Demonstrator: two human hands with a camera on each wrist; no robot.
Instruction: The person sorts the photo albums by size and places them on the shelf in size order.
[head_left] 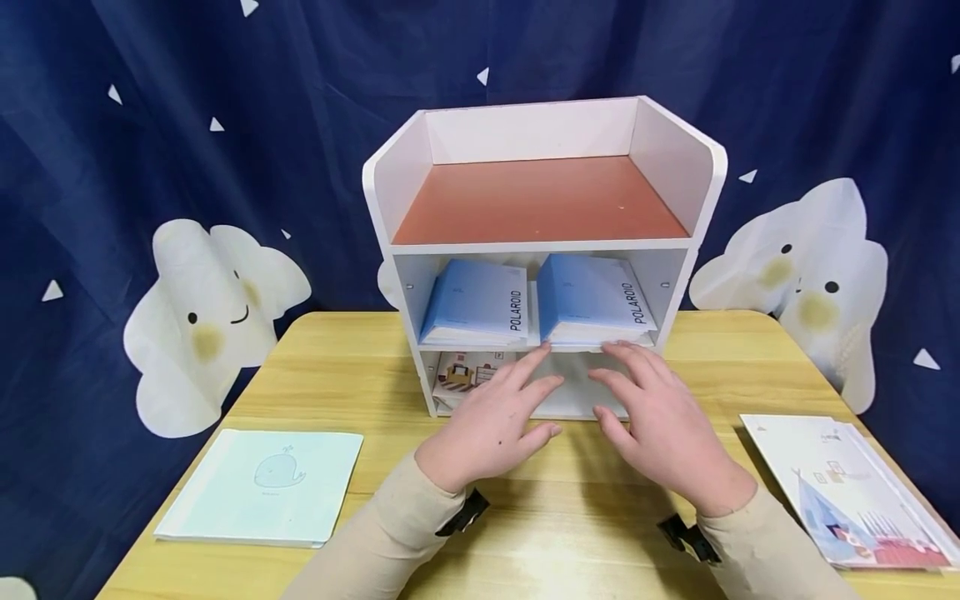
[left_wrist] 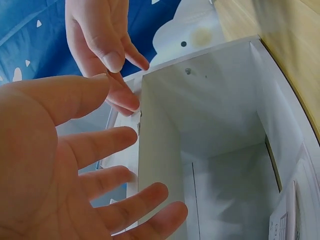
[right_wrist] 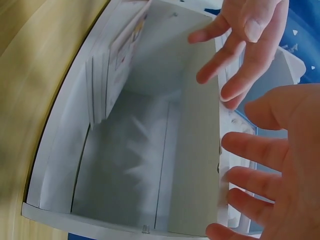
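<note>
In the head view, my left hand (head_left: 491, 429) and right hand (head_left: 667, 425) reach side by side toward a small white shelf unit (head_left: 536, 200) with a reddish-brown top board. Both have fingers spread and hold nothing. Their fingertips overlap the front edge of the middle board. Above that edge lie two blue albums marked POLAROID, one on the left (head_left: 480, 300) and one on the right (head_left: 588, 292). Below, an illustrated stack of books or albums (head_left: 465, 375) sits at the left of the lower compartment, partly behind my left hand. The right wrist view shows that stack (right_wrist: 117, 65) against the compartment's side.
A mint album with a whale drawing (head_left: 262, 487) lies at the left of the wooden table (head_left: 540, 550). At the right edge is a white illustrated book (head_left: 847, 492) with a tent picture. A dark blue curtain (head_left: 315, 100) with cloud shapes hangs behind.
</note>
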